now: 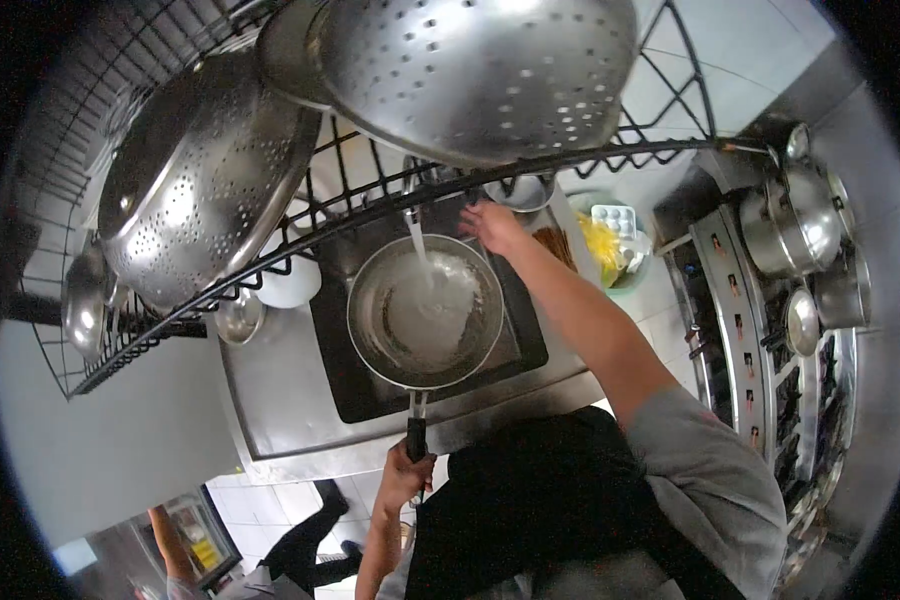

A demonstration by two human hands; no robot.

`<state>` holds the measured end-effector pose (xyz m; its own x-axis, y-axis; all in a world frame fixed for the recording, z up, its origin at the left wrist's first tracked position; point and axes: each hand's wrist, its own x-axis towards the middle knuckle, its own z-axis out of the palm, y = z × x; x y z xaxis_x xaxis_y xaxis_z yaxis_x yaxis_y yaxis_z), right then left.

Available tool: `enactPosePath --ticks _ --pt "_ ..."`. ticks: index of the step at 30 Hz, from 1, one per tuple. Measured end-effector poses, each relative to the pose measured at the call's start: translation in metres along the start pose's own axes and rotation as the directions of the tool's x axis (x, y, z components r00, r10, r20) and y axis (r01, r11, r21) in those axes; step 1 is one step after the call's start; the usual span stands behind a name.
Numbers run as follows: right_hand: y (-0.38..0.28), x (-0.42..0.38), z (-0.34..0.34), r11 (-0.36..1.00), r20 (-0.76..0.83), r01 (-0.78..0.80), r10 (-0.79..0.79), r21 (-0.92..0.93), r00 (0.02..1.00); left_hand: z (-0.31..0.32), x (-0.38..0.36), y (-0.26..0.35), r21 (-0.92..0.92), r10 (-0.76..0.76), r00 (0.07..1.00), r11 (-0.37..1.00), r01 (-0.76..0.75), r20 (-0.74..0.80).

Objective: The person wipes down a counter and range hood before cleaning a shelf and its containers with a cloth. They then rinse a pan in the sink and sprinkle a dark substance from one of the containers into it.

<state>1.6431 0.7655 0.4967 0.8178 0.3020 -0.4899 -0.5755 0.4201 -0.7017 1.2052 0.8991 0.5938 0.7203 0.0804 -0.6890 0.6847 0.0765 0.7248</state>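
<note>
A round frying pan (425, 312) lies over the dark sink (345, 385), under a stream of water from the tap (412, 195). Cloudy water covers part of its stained inside. My left hand (407, 472) is wrapped round the pan's black handle, below the counter's front edge. Just right of the tap, my right hand (487, 225) reaches past the pan's far rim with its fingers apart and nothing seen in them. A metal bowl (523, 192) sits right behind that hand.
Overhead, a black wire rack (345, 222) holds large metal colanders (480, 75). Left of the sink are a white bowl (290, 282) and a small metal bowl (240, 318). A waste bin (634, 278), a stove (735, 330) and pots (792, 225) stand right. Another person (295, 550) is lower left.
</note>
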Motion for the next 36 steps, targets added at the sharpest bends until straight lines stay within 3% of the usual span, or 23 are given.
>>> enactPosePath --ticks 6,8,9,11,12,13,15,17,19,20,22,23,24,25,26,27,28,30,31,32,33,34,36 --pt "-0.016 -0.004 0.020 0.987 0.005 0.028 -0.029 0.161 1.000 0.013 -0.006 -0.006 0.024 0.038 0.999 0.999 -0.037 -0.023" --pt "-0.028 0.003 0.028 0.947 0.089 0.109 -0.142 0.302 0.986 0.015 -0.007 -0.009 0.178 0.062 0.998 0.982 -0.059 -0.010" --pt "-0.035 0.007 0.030 0.938 0.081 0.125 -0.159 0.323 0.984 0.016 -0.007 -0.024 -0.105 0.055 0.998 0.993 -0.059 -0.041" --pt "-0.048 0.011 0.020 0.958 0.243 -0.044 -0.027 0.285 0.970 0.010 0.000 -0.041 0.030 0.112 0.994 0.993 -0.111 -0.006" --pt "-0.052 0.009 0.004 0.951 0.221 -0.019 -0.052 0.309 0.974 0.008 0.006 -0.047 0.129 0.164 0.986 0.978 -0.167 0.030" --pt "-0.058 -0.009 -0.009 0.930 0.359 0.347 -0.286 -0.117 0.888 0.003 0.011 -0.053 0.087 0.106 0.993 0.990 -0.110 0.055" --pt "-0.087 -0.062 -0.035 0.803 0.358 0.314 -0.135 -0.507 0.924 -0.016 0.026 -0.080 0.180 0.097 0.993 0.978 -0.109 0.074" --pt "-0.108 -0.123 -0.083 0.816 0.294 0.307 -0.177 -0.491 0.939 -0.008 0.032 -0.054 0.657 0.216 0.965 0.708 -0.259 0.147" --pt "-0.103 -0.172 -0.161 0.829 0.182 0.347 -0.296 -0.439 0.938 -0.006 0.048 -0.048 0.659 0.220 0.948 0.682 -0.318 0.229" --pt "-0.086 -0.188 -0.208 0.826 0.096 0.397 -0.393 -0.401 0.915 -0.007 0.060 -0.051 0.470 0.178 0.947 0.834 -0.289 0.267" --pt "-0.070 -0.261 -0.295 0.785 -0.143 0.206 -0.349 -0.584 0.926 -0.008 0.088 -0.057 0.119 0.125 0.924 0.977 -0.178 0.361" --pt "-0.036 -0.285 -0.356 0.577 -0.194 0.160 -0.502 -0.801 0.843 -0.005 0.110 -0.061 0.419 0.030 0.927 0.886 -0.198 0.373" --pt "-0.001 -0.319 -0.412 0.377 -0.174 0.089 -0.609 -0.922 0.774 0.007 0.128 -0.054 0.677 -0.030 0.939 0.701 -0.224 0.342" --pt "0.025 -0.363 -0.447 0.453 -0.392 -0.148 -0.512 -0.879 0.764 0.019 0.146 -0.046 0.864 -0.090 0.947 0.444 -0.239 0.309" --pt "0.063 -0.403 -0.493 0.337 -0.433 -0.298 -0.462 -0.893 0.774 0.046 0.142 -0.032 0.831 -0.045 0.942 0.486 -0.270 0.333" --pt "0.092 -0.453 -0.514 0.333 -0.496 -0.374 -0.469 -0.866 0.730 0.088 0.135 -0.009 0.763 -0.016 0.928 0.574 -0.297 0.373" --pt "0.115 -0.501 -0.528 0.352 -0.604 -0.501 -0.319 -0.791 0.730 0.129 0.126 0.010 0.685 -0.004 0.913 0.662 -0.304 0.408" --pt "0.197 -0.571 -0.574 0.309 -0.712 -0.645 -0.211 -0.699 0.670 0.202 0.110 0.036 0.586 -0.022 0.870 0.748 -0.312 0.492" --pt "0.236 -0.602 -0.588 0.245 -0.721 -0.680 -0.170 -0.691 0.672 0.238 0.103 0.047 0.565 -0.040 0.845 0.760 -0.321 0.534" --pt "0.242 -0.637 -0.576 0.298 -0.783 -0.737 -0.063 -0.607 0.619 0.271 0.097 0.056 0.557 -0.064 0.814 0.760 -0.336 0.578" --pt "0.286 -0.656 -0.587 0.267 -0.786 -0.741 -0.144 -0.616 0.602 0.304 0.091 0.063 0.552 -0.087 0.782 0.757 -0.351 0.617" --pt "0.297 -0.675 -0.581 0.385 -0.856 -0.783 -0.033 -0.488 0.516 0.337 0.085 0.068 0.546 -0.110 0.746 0.752 -0.370 0.657" --pt "0.311 -0.703 -0.568 0.359 -0.827 -0.765 -0.035 -0.535 0.562 0.403 0.074 0.078 0.540 -0.162 0.665 0.734 -0.413 0.729"
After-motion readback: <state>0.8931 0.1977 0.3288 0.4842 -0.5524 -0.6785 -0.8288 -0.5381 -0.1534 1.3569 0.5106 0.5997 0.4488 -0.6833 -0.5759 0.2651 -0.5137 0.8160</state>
